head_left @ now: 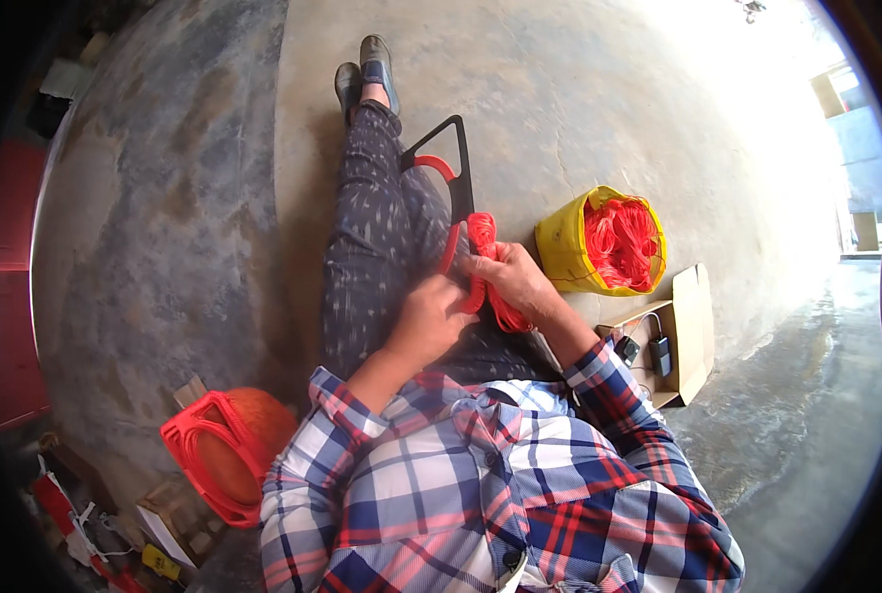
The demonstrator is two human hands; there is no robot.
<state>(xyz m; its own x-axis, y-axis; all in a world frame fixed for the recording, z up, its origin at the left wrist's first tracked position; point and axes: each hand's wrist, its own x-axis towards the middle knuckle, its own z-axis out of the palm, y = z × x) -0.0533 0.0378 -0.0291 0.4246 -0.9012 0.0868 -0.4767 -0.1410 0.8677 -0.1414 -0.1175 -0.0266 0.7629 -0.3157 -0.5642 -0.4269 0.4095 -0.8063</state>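
A bundle of thin red cord (481, 233) is gripped in my right hand (516, 281), its strands trailing down past the palm. My left hand (429, 318) is closed beside it, fingertips at a red curved strand; the exact grip is partly hidden. Against my legs leans an angular black frame (463, 178) with red curved bands, its lower end running in between my hands. I cannot tell what kind of thing the frame is. My legs (377, 237) stretch out ahead in dark patterned trousers.
To the right stands a yellow bucket-like container (562, 242) full of red cord. Near my right elbow, an opened cardboard box (693, 331) holds small dark devices with a cable. At lower left are a red frame (204, 455), an orange rounded object (263, 420) and assorted clutter.
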